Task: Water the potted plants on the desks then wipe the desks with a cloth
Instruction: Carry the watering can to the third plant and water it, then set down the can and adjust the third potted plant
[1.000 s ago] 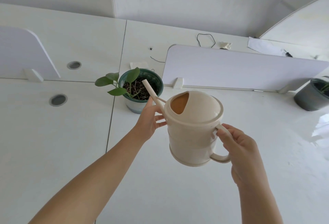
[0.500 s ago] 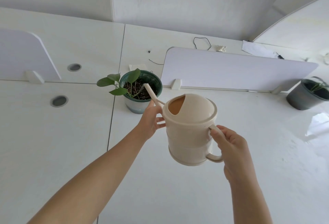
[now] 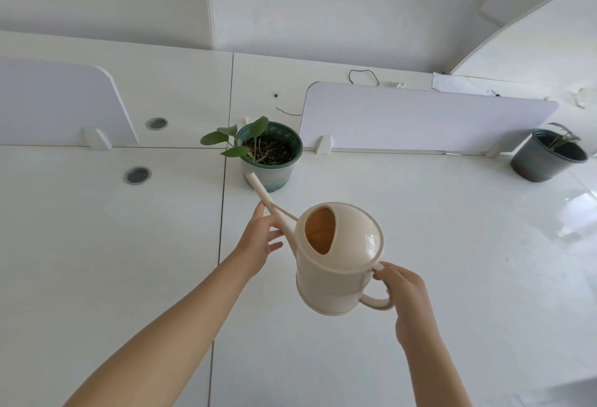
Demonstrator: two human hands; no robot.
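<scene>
Curling round the handle [image 3: 378,302], the fingers [image 3: 383,275] of your right hand [image 3: 405,293] carry the watering can [image 3: 339,264] clear of the desk [image 3: 452,261]. Your left hand [image 3: 256,245]: fingers [image 3: 274,236] loosely spread under the spout [image 3: 263,191], thumb alongside, steadying, not clamping. Spout tip shows against the wall of the green pot [image 3: 274,177], below its rim, short of the soil (no stream visible). Judgement: watering stage; whether this plant has had its water cannot be confirmed. The dark pot [image 3: 539,164], well apart at right, looks outstanding, as does all wiping; no cloth in view. Water level inside the can is not readable, and glare washes out the desk's right end.
</scene>
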